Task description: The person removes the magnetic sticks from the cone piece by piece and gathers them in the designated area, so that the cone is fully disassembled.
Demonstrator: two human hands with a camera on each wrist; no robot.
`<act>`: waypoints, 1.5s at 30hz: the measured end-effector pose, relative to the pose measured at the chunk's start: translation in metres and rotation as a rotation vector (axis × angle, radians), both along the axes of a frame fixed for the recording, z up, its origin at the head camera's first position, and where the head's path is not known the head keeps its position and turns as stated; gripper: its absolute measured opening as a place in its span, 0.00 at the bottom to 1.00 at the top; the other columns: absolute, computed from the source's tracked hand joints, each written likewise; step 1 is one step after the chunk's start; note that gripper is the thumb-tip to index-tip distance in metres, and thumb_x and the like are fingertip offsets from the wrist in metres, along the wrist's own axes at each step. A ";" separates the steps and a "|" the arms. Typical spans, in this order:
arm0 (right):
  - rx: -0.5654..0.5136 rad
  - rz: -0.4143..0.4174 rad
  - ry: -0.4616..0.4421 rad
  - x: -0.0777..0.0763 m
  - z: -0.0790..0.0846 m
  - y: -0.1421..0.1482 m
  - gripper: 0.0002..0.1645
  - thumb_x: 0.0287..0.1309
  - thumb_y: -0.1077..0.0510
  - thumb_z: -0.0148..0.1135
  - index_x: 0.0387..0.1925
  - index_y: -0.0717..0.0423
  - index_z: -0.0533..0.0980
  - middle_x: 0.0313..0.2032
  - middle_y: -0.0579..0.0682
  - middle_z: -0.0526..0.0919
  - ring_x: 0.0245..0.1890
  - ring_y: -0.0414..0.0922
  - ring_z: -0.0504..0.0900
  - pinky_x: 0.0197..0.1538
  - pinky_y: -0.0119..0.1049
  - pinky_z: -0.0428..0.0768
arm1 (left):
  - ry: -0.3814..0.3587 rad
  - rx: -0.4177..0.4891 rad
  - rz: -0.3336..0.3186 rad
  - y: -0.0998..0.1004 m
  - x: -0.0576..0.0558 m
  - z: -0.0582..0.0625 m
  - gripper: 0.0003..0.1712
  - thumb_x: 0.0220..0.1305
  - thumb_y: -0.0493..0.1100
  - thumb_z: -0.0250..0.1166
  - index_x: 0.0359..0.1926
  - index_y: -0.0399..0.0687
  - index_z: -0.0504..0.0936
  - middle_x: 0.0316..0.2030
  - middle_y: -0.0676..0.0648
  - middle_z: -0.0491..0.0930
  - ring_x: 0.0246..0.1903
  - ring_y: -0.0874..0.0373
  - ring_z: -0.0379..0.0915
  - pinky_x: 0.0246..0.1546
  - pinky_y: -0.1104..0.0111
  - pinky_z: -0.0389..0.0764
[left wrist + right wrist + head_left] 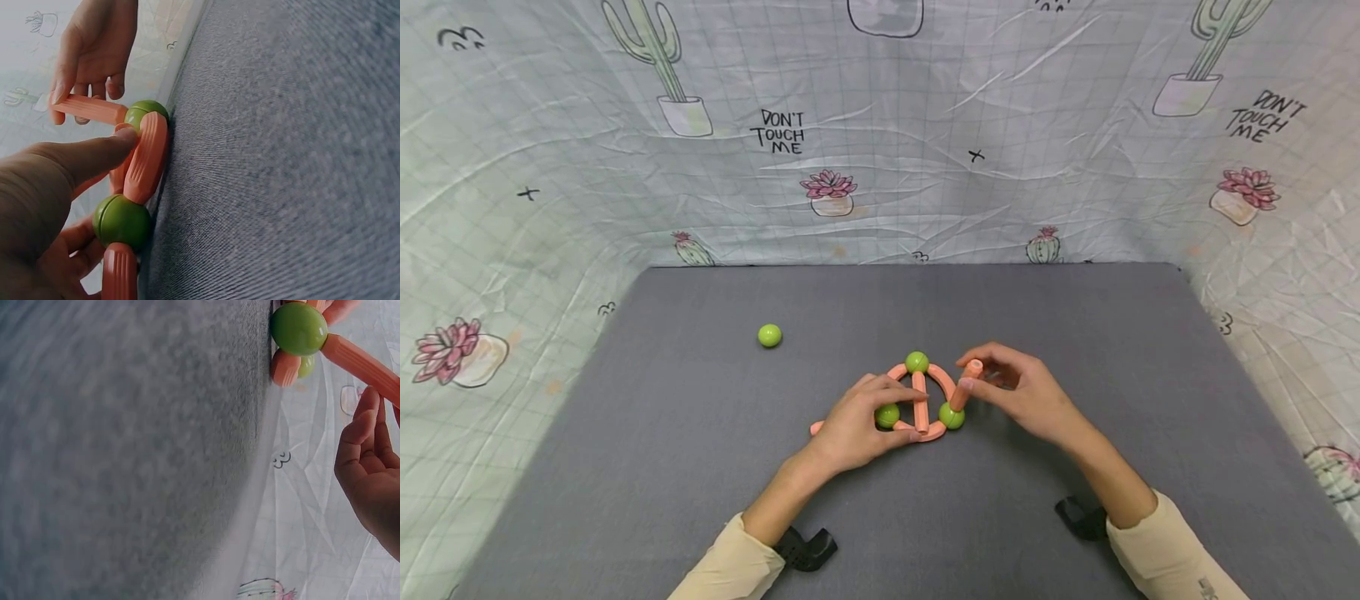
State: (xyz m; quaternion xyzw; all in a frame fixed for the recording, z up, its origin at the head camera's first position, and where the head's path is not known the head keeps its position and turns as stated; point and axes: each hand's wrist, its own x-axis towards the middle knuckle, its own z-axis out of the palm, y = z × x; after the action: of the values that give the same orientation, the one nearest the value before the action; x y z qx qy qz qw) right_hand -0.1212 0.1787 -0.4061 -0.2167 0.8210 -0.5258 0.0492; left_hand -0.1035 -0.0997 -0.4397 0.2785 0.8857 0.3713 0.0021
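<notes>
Orange curved rods (942,379) and green balls join into a small ring on the grey table. The top ball (917,362), left ball (887,415) and right ball (952,416) sit around it. From the top ball a straight orange rod (921,417) runs across the ring. My left hand (853,427) holds this rod between thumb and fingers, partly covering the ring's left side. At the right, my right hand (1033,396) pinches another straight orange rod (359,360) near its upper end. That rod slants up from the right ball, its lower end against it.
A loose green ball (770,336) lies at the back left of the table (700,492). Another orange rod (816,427) sticks out left from beneath the left hand. A printed cloth (880,125) surrounds the table's back and sides. Black wrist mounts (808,550) hang under both forearms.
</notes>
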 end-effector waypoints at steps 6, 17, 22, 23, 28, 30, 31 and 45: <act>0.005 -0.017 -0.005 0.003 0.003 0.005 0.11 0.69 0.57 0.69 0.50 0.44 0.82 0.47 0.47 0.85 0.38 0.42 0.84 0.43 0.35 0.84 | 0.014 -0.012 0.013 0.001 0.000 0.001 0.26 0.56 0.49 0.81 0.58 0.60 0.88 0.53 0.57 0.86 0.50 0.58 0.77 0.54 0.60 0.79; 0.067 -0.035 -0.009 0.005 0.001 0.023 0.10 0.67 0.57 0.70 0.48 0.52 0.82 0.42 0.49 0.83 0.34 0.43 0.83 0.38 0.34 0.82 | 0.006 -0.021 0.024 0.000 0.001 0.000 0.28 0.55 0.48 0.82 0.59 0.63 0.87 0.54 0.56 0.85 0.49 0.58 0.75 0.51 0.61 0.78; 0.085 -0.030 -0.021 0.007 0.002 0.031 0.11 0.67 0.57 0.70 0.48 0.55 0.82 0.42 0.50 0.83 0.33 0.41 0.82 0.37 0.34 0.82 | -0.007 -0.020 0.018 -0.001 0.001 0.002 0.28 0.56 0.47 0.82 0.59 0.62 0.87 0.54 0.56 0.85 0.49 0.58 0.75 0.50 0.62 0.77; 0.089 -0.031 -0.023 0.008 0.001 0.033 0.10 0.67 0.57 0.71 0.48 0.54 0.82 0.42 0.50 0.83 0.33 0.41 0.82 0.37 0.34 0.82 | -0.012 -0.021 0.018 0.000 0.001 0.003 0.28 0.56 0.48 0.82 0.59 0.62 0.87 0.54 0.56 0.85 0.48 0.58 0.74 0.49 0.62 0.77; 0.112 -0.040 -0.038 0.012 0.001 0.042 0.08 0.66 0.56 0.71 0.46 0.48 0.82 0.38 0.50 0.83 0.31 0.44 0.83 0.36 0.33 0.81 | -0.045 -0.030 0.007 0.000 -0.002 0.005 0.27 0.58 0.49 0.81 0.59 0.62 0.87 0.56 0.58 0.85 0.48 0.59 0.74 0.48 0.65 0.76; 0.116 -0.041 -0.042 0.013 0.001 0.044 0.08 0.66 0.56 0.72 0.45 0.47 0.82 0.36 0.49 0.82 0.31 0.47 0.83 0.35 0.33 0.81 | -0.045 -0.032 0.005 0.000 -0.002 0.005 0.27 0.58 0.49 0.80 0.60 0.62 0.86 0.56 0.58 0.85 0.49 0.60 0.74 0.49 0.65 0.76; 0.114 -0.038 -0.042 0.013 0.001 0.045 0.08 0.66 0.56 0.72 0.45 0.48 0.82 0.36 0.50 0.82 0.30 0.49 0.83 0.34 0.33 0.80 | -0.043 -0.032 0.006 0.000 -0.002 0.005 0.27 0.58 0.49 0.80 0.60 0.62 0.86 0.55 0.58 0.85 0.48 0.59 0.74 0.48 0.64 0.76; 0.139 0.003 -0.076 0.013 -0.004 0.054 0.11 0.65 0.57 0.73 0.47 0.50 0.83 0.35 0.49 0.84 0.29 0.42 0.80 0.32 0.33 0.79 | -0.042 -0.022 0.001 -0.001 -0.001 0.003 0.27 0.57 0.48 0.81 0.59 0.60 0.87 0.56 0.56 0.85 0.47 0.59 0.74 0.47 0.66 0.76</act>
State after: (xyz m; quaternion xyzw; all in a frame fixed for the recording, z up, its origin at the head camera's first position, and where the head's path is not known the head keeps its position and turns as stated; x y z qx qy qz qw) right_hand -0.1078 0.2326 -0.4097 -0.1940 0.8526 -0.4755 0.0962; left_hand -0.1050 -0.1006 -0.4369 0.2699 0.8897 0.3674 0.0237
